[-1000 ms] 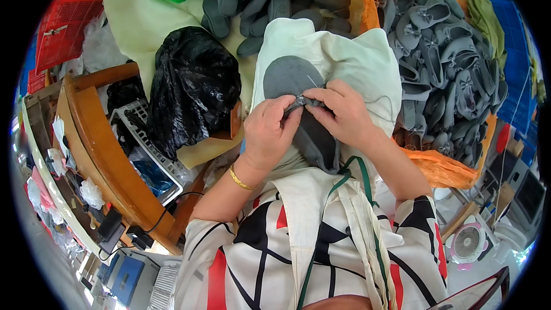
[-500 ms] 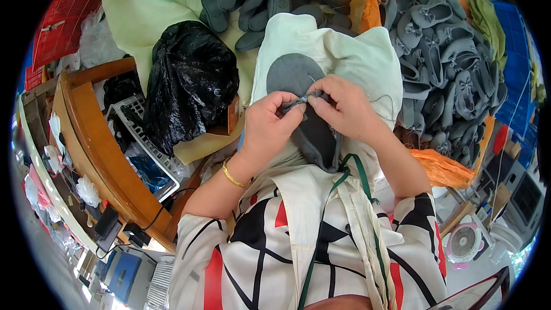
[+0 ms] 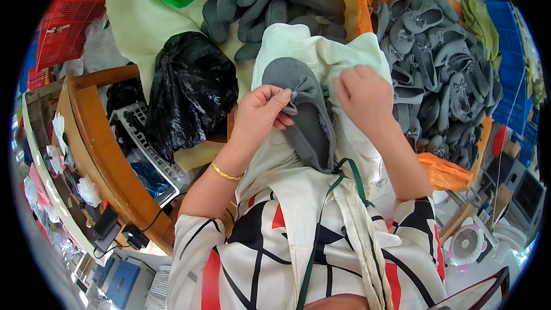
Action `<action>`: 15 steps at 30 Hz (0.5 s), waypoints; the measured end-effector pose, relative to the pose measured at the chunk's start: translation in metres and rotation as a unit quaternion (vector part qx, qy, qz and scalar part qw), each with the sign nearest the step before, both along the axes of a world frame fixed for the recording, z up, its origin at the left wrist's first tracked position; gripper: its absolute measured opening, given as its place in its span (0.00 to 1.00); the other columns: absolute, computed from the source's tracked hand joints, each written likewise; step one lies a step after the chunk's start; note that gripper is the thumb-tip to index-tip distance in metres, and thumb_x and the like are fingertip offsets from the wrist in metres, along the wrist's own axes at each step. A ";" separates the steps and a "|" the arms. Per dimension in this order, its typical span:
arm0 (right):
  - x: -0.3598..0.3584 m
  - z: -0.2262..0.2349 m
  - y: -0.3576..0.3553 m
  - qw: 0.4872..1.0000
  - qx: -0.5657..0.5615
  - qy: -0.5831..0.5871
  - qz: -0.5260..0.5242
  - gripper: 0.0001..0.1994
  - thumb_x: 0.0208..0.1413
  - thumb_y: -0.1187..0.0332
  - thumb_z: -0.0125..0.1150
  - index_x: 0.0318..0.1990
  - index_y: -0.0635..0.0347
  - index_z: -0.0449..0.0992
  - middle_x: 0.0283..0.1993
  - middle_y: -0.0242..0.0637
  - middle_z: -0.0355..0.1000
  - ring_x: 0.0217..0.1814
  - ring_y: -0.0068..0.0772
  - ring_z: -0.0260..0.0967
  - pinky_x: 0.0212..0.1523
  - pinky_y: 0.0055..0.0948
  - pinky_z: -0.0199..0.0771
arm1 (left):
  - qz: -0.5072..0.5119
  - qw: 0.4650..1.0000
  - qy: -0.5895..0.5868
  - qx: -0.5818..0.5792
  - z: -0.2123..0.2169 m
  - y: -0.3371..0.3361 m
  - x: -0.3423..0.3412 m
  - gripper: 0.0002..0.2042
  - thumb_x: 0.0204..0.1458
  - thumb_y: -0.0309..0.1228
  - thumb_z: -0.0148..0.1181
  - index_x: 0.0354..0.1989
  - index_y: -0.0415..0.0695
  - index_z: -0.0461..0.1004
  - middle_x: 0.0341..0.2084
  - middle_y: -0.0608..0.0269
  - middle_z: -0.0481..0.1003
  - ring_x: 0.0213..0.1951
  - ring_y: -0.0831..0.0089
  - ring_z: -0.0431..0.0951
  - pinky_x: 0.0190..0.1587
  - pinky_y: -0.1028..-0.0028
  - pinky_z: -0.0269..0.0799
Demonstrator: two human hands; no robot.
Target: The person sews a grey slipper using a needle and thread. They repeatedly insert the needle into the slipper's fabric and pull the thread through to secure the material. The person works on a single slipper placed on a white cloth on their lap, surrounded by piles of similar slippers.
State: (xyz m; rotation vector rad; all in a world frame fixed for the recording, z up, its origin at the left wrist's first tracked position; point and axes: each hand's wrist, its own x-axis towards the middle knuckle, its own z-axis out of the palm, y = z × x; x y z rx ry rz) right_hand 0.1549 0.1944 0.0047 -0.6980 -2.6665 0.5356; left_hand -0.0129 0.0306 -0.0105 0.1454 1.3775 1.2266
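Head view, one grey slipper [image 3: 307,117], left hand [image 3: 261,116] fingers pinching its bow, right hand [image 3: 364,96] fingers seemingly curled, empty.

I'm getting a bright, even daylight picture, colours strong, no hard shadows across the work. The black plastic bag [image 3: 192,89] throws small glints of glare off its creases. The pale cloth [image 3: 321,57] runs close to washed out at its top. The centre is sharp; I can read the weave of the grey slipper [image 3: 304,115]. Toward the rim the fisheye bends the wooden rail [image 3: 94,155] hard, detail smears, and black corners ring the frame.
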 end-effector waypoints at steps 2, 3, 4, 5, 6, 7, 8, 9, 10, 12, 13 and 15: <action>-0.013 -0.005 0.000 0.973 -0.174 0.126 -0.087 0.12 0.58 0.65 0.62 0.26 0.57 0.69 0.25 0.34 0.65 0.27 0.34 0.67 0.28 0.32 0.71 | 0.001 1.000 -0.001 -0.007 0.001 0.002 0.000 0.11 0.60 0.37 0.61 0.37 0.41 0.76 0.27 0.67 0.78 0.21 0.82 0.77 0.25 0.83 0.72; -0.022 -0.002 -0.004 0.898 -0.347 0.230 -0.143 0.12 0.61 0.64 0.60 0.27 0.57 0.68 0.24 0.33 0.63 0.26 0.33 0.65 0.30 0.32 0.71 | 0.002 1.000 -0.002 -0.010 0.003 0.003 0.000 0.10 0.60 0.36 0.61 0.37 0.41 0.76 0.27 0.67 0.78 0.21 0.82 0.77 0.25 0.83 0.72; -0.033 0.000 -0.013 0.776 -0.507 0.323 -0.190 0.13 0.63 0.63 0.57 0.27 0.56 0.68 0.24 0.31 0.62 0.26 0.31 0.64 0.32 0.32 0.71 | 0.006 1.000 0.007 -0.007 0.003 0.002 0.000 0.10 0.60 0.36 0.61 0.37 0.41 0.76 0.26 0.67 0.78 0.21 0.81 0.77 0.25 0.83 0.72; -0.039 0.002 -0.019 0.614 -0.642 0.399 -0.227 0.14 0.66 0.62 0.54 0.28 0.55 0.67 0.23 0.29 0.61 0.26 0.30 0.62 0.34 0.32 0.71 | 0.009 1.000 0.016 -0.003 0.004 0.001 0.001 0.09 0.60 0.35 0.61 0.37 0.41 0.76 0.25 0.67 0.78 0.21 0.81 0.77 0.25 0.83 0.72; -0.039 0.001 -0.022 0.535 -0.706 0.412 -0.212 0.14 0.67 0.61 0.52 0.28 0.54 0.66 0.22 0.28 0.60 0.26 0.29 0.61 0.35 0.32 0.70 | 0.011 1.000 0.025 0.000 0.005 0.001 0.001 0.08 0.60 0.34 0.61 0.37 0.41 0.76 0.24 0.66 0.79 0.21 0.81 0.77 0.25 0.83 0.72; -0.038 -0.001 -0.026 0.452 -0.762 0.421 -0.196 0.15 0.68 0.61 0.49 0.28 0.54 0.65 0.22 0.27 0.59 0.25 0.27 0.60 0.35 0.32 0.68 | 0.011 0.999 0.036 -0.007 0.005 0.002 0.001 0.08 0.59 0.33 0.62 0.37 0.41 0.76 0.24 0.67 0.79 0.21 0.81 0.77 0.24 0.83 0.72; -0.037 -0.002 -0.028 0.364 -0.809 0.427 -0.177 0.15 0.69 0.60 0.47 0.28 0.53 0.65 0.21 0.26 0.58 0.25 0.26 0.58 0.36 0.32 0.67 | 0.009 0.999 0.046 -0.015 0.005 0.003 0.001 0.07 0.58 0.32 0.63 0.36 0.41 0.76 0.24 0.67 0.78 0.20 0.81 0.77 0.24 0.83 0.72; -0.033 -0.006 -0.030 0.344 -0.818 0.424 -0.178 0.16 0.69 0.59 0.46 0.27 0.52 0.64 0.20 0.26 0.57 0.24 0.25 0.56 0.35 0.31 0.65 | 0.007 0.998 0.056 -0.022 0.005 0.004 0.000 0.06 0.58 0.31 0.63 0.36 0.41 0.77 0.24 0.67 0.78 0.20 0.81 0.77 0.24 0.83 0.72; -0.027 -0.011 -0.030 0.325 -0.828 0.420 -0.180 0.17 0.69 0.59 0.45 0.26 0.52 0.62 0.19 0.25 0.55 0.22 0.24 0.53 0.33 0.29 0.62 | 0.012 0.998 0.059 -0.020 0.004 0.004 0.000 0.06 0.57 0.30 0.64 0.36 0.41 0.77 0.24 0.67 0.78 0.20 0.81 0.77 0.24 0.83 0.72; -0.013 -0.015 -0.029 0.292 -0.839 0.422 -0.181 0.18 0.69 0.59 0.45 0.23 0.50 0.60 0.18 0.24 0.51 0.20 0.23 0.48 0.30 0.27 0.55 | 0.020 0.998 0.064 -0.016 0.000 0.002 0.001 0.06 0.56 0.29 0.65 0.35 0.41 0.77 0.24 0.67 0.78 0.20 0.81 0.77 0.23 0.83 0.72; -0.005 -0.015 -0.027 0.281 -0.840 0.428 -0.181 0.20 0.69 0.59 0.45 0.21 0.50 0.59 0.17 0.23 0.48 0.19 0.22 0.45 0.28 0.26 0.52 | 0.031 0.997 0.065 -0.015 -0.004 0.001 -0.001 0.06 0.56 0.29 0.65 0.35 0.41 0.77 0.24 0.67 0.78 0.20 0.81 0.77 0.23 0.82 0.72; 0.014 -0.014 -0.030 0.274 -0.834 0.436 -0.199 0.21 0.68 0.60 0.45 0.19 0.49 0.58 0.15 0.23 0.45 0.18 0.22 0.42 0.26 0.25 0.47 | 0.054 0.996 0.068 -0.012 -0.013 -0.002 -0.006 0.06 0.56 0.29 0.65 0.34 0.41 0.77 0.23 0.67 0.78 0.20 0.80 0.77 0.23 0.82 0.71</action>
